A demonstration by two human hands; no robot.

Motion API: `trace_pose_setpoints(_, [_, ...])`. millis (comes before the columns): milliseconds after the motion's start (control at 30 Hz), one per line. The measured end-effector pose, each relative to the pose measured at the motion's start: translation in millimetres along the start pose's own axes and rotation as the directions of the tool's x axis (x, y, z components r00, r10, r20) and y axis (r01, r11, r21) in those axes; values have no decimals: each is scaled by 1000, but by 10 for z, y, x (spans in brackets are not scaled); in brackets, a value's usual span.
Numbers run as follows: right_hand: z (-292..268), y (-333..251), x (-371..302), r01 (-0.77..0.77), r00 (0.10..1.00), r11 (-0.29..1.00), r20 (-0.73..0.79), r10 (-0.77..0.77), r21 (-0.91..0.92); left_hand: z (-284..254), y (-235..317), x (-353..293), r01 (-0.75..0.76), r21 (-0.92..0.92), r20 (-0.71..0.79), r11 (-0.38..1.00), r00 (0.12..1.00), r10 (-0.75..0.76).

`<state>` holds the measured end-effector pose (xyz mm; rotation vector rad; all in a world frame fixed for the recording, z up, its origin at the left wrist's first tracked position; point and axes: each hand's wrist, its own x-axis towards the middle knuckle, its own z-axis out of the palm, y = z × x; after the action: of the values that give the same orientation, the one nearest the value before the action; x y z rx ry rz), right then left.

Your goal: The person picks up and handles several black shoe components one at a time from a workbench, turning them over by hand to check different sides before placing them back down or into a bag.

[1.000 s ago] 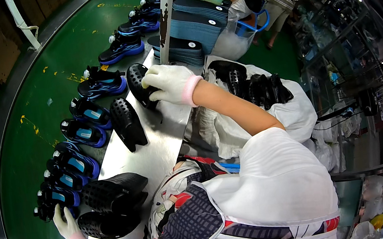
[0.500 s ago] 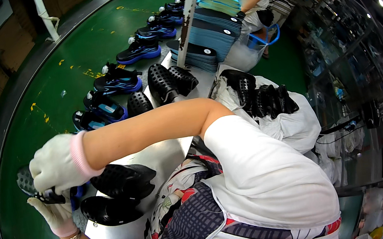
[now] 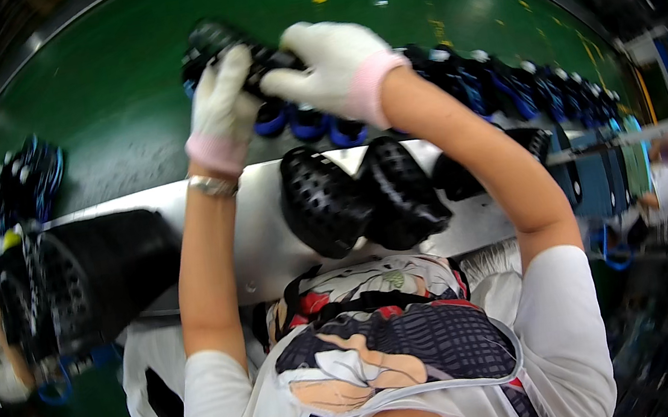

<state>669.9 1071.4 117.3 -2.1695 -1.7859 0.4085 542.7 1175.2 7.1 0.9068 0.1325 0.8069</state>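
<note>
Over the green surface, both of my white-gloved hands are on a black perforated shoe-shaped form (image 3: 212, 41), blurred by motion. My left hand (image 3: 224, 108) is closed round its near side, the fingers over the top. At its right end my right hand (image 3: 334, 66) grips with thumb and fingers. A little blue shows below the form at the left, but what it belongs to I cannot make out. Two more black perforated forms, a left one (image 3: 323, 201) and a right one (image 3: 400, 190), rest on the metal ledge (image 3: 254, 220) in front of me.
Black-and-blue sneakers (image 3: 497, 85) line the green surface (image 3: 110, 95) at right, with more shoes (image 3: 28, 181) at left. A large black perforated piece (image 3: 102, 277) sits on the ledge at left. Stacked insoles (image 3: 601, 177) stand at right. Another person (image 3: 667, 184) is at far right.
The view has swung, so my hands now appear at the top middle instead of the far left. My left fingers were stretched out under the form and now close round it.
</note>
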Motion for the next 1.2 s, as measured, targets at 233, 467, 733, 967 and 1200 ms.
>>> trace_pose_setpoints(233, [70, 79, 254, 42, 999, 995, -28, -40, 96, -81, 239, 60, 174, 98, -88, 980, 982, -166])
trace_pose_setpoints(467, [152, 283, 314, -104, 943, 988, 306, 135, -116, -520, -298, -258, 98, 975, -95, 202, 995, -23])
trace_pose_setpoints(733, [311, 223, 699, -240, 822, 963, 502, 269, -123, -682, -698, -132, 148, 985, -154, 83, 986, 65])
trace_pose_setpoints(967, [489, 65, 1259, -221, 803, 935, 492, 336, -277, -737, -696, -150, 83, 996, -87, 39, 987, 136])
trace_pose_setpoints(1200, [1182, -60, 1487, -118, 901, 891, 331, 282, -439, -843, -646, 9, 219, 971, -233, -93, 955, -182])
